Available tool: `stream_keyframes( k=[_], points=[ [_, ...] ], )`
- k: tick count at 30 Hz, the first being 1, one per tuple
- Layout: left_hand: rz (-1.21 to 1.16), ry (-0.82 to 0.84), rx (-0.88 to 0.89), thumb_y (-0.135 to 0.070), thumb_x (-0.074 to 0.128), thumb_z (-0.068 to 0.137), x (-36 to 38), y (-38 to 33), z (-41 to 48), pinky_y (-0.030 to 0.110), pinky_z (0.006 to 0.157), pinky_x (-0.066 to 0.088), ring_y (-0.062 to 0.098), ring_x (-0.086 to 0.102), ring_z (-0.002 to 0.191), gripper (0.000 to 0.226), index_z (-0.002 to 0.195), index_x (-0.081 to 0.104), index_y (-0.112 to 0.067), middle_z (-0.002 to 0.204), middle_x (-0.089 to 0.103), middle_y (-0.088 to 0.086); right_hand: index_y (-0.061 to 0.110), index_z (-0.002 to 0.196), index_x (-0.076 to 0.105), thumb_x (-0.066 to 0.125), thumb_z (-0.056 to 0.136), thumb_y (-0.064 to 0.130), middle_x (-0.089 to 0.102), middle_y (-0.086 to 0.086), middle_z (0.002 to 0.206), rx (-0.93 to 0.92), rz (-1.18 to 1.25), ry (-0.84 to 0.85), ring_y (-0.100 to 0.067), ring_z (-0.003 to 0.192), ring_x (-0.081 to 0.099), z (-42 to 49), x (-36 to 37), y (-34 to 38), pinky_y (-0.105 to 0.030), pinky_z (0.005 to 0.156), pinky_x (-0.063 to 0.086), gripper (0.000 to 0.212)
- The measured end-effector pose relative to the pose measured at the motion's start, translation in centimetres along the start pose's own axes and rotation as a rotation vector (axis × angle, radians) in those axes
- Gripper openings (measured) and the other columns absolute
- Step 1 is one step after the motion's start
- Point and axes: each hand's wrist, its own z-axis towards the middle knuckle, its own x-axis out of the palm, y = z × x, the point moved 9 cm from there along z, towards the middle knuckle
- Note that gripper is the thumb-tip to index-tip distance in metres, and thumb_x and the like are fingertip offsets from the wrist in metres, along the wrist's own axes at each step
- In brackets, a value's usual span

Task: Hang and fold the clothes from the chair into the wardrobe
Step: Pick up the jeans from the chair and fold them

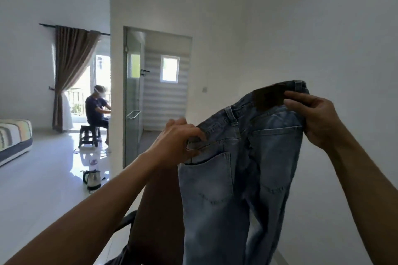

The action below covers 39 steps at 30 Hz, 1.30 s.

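Your left hand (174,143) and right hand (313,119) each pinch the waistband of the blue jeans (237,178), holding them up before you, back pockets facing you, right end higher. Behind them stands a dark chair (155,211); a kettle (92,179) sits on the floor (43,178) farther left.

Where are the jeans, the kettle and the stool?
jeans (206,178): head view, on the left back pocket.
kettle (93,178): head view, on its shiny steel body.
stool (90,134): head view, on its dark frame under the seat.
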Motion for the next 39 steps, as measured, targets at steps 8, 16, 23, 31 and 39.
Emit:
stream_keyframes(
  k=[8,16,23,31,39],
  points=[
    [-0.236,0.110,0.101,-0.012,0.085,0.070,3.2,-4.7,9.5,0.029,0.080,0.044,0.018,0.056,0.091,0.046,0.110,0.067,-0.025,0.098,0.063,-0.003,0.008,0.109,0.071,0.082,0.060,0.022,0.077,-0.009,0.097,-0.106,-0.090,-0.147,-0.021,0.088,0.074,-1.8,-9.2,8.8,-0.025,0.072,0.059,0.052],
    [-0.269,0.356,0.331,-0.008,0.070,0.085,7.3,-15.2,14.3,0.028,0.080,0.053,0.008,0.057,0.092,0.030,0.087,0.065,-0.037,0.103,0.059,-0.011,0.009,0.108,0.072,0.088,0.051,0.026,0.077,-0.009,0.096,-0.133,-0.228,-0.313,-0.022,0.090,0.074,-8.0,-18.3,15.7,-0.025,0.072,0.059,0.062],
    [-0.417,0.305,0.286,-0.006,0.075,0.080,6.0,-21.3,18.1,0.022,0.077,0.055,0.004,0.062,0.092,0.045,0.114,0.069,-0.035,0.108,0.065,-0.012,0.014,0.109,0.073,0.100,0.029,0.039,0.077,-0.012,0.099,-0.172,-0.374,-0.464,-0.020,0.086,0.075,-14.4,-24.1,22.5,-0.023,0.070,0.059,0.088],
    [-1.187,-0.015,-0.015,0.012,0.064,0.086,5.9,-25.5,22.2,0.024,0.063,0.050,0.015,0.059,0.070,0.044,0.063,0.069,-0.024,0.071,0.066,0.003,0.024,0.117,0.071,0.099,0.030,0.049,0.075,-0.008,0.109,-0.178,-0.622,-0.603,-0.021,0.100,0.072,-21.9,-27.2,29.1,-0.025,0.079,0.059,0.095],
    [-1.454,0.034,0.033,-0.003,0.059,0.097,5.0,-29.7,24.6,0.023,0.082,0.058,0.009,0.066,0.098,0.031,0.121,0.070,-0.019,0.117,0.066,-0.005,0.023,0.137,0.058,0.082,0.073,0.013,0.070,-0.002,0.121,-0.122,-0.965,-0.688,-0.008,0.102,0.070,-25.8,-24.1,32.1,-0.025,0.089,0.057,0.069]
  ],
)
